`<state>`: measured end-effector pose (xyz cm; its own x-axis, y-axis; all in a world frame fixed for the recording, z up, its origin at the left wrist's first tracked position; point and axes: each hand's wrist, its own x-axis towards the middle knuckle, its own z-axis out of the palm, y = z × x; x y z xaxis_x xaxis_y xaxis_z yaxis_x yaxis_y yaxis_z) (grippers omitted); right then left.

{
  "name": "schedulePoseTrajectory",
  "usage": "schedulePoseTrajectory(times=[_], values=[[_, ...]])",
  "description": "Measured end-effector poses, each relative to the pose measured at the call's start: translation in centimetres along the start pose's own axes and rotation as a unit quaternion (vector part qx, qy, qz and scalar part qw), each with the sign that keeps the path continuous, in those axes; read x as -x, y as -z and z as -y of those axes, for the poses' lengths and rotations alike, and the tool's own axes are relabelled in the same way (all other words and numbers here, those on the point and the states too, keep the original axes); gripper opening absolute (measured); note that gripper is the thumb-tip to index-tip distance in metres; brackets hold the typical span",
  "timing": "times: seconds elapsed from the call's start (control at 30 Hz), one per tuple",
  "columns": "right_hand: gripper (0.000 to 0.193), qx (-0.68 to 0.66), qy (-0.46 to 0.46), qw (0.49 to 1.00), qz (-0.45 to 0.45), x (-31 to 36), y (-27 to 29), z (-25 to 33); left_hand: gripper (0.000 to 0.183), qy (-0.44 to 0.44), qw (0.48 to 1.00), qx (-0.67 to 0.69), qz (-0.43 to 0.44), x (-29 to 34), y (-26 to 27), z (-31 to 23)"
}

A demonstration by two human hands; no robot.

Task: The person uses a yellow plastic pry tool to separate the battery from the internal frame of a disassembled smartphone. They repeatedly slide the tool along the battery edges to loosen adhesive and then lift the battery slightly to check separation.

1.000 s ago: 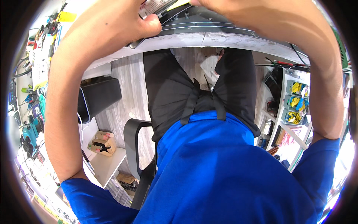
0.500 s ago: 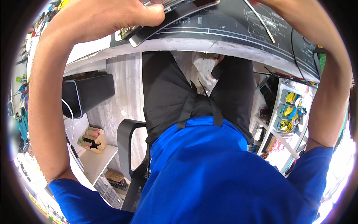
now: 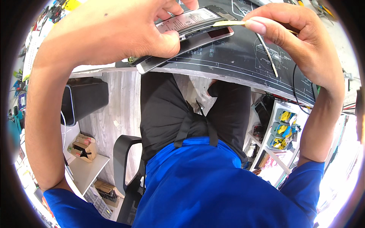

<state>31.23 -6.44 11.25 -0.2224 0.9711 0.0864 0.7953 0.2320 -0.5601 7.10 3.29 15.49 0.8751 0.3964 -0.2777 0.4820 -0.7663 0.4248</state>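
Note:
My left hand grips an opened smartphone near the table's front edge, thumb on its near side and fingers over the far side. A silver, printed battery shows in the phone's exposed interior. Just below the body is a slim panel with a pale edge, angled slightly away from it; whether they are joined, I cannot tell. My right hand pinches a thin yellowish strip between thumb and index finger. Its far end lies against the phone's side, close to the battery.
A thin metal rod-like tool lies on the black printed mat, right of the phone. A dark cable hangs over the table edge. Below are a black bin, an open cardboard box and shelves with small trays.
My right hand has come down into view with the yellowish strip at the phone. My left hand and the phone appear lower in the picture, as does the whole scene.

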Motion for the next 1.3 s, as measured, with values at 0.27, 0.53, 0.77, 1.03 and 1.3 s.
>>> schedulePoseTrajectory(times=[0.27, 0.53, 0.77, 1.03, 1.3], values=[[0.021, -0.014, 0.028, 0.999, 0.012, -0.7, -0.8, 0.3, 0.061, -0.005, 1.0, 0.001, -0.002, 0.4, 0.4, -0.1], [0.02, -0.016, 0.048, 0.999, 0.008, -0.5, -1.4, 0.6, 0.063, -0.002, 1.0, -0.011, -0.01, 0.2, 0.4, 0.0], [0.02, -0.008, 0.068, 0.998, -0.005, -0.7, -1.9, 0.5, 0.056, 0.008, 0.998, 0.068, 0.009, -0.3, 0.2, 1.4], [0.016, -0.032, 0.139, 0.989, -0.05, -0.9, -3.3, -0.3, 0.078, -0.028, 0.983, -0.032, -0.176, 2.1, -6.8, 4.5], [0.018, -0.013, 0.088, 0.996, -0.016, -0.7, -2.0, 0.6, 0.075, -0.019, 0.968, 0.007, -0.252, 4.0, -9.2, 6.1]])
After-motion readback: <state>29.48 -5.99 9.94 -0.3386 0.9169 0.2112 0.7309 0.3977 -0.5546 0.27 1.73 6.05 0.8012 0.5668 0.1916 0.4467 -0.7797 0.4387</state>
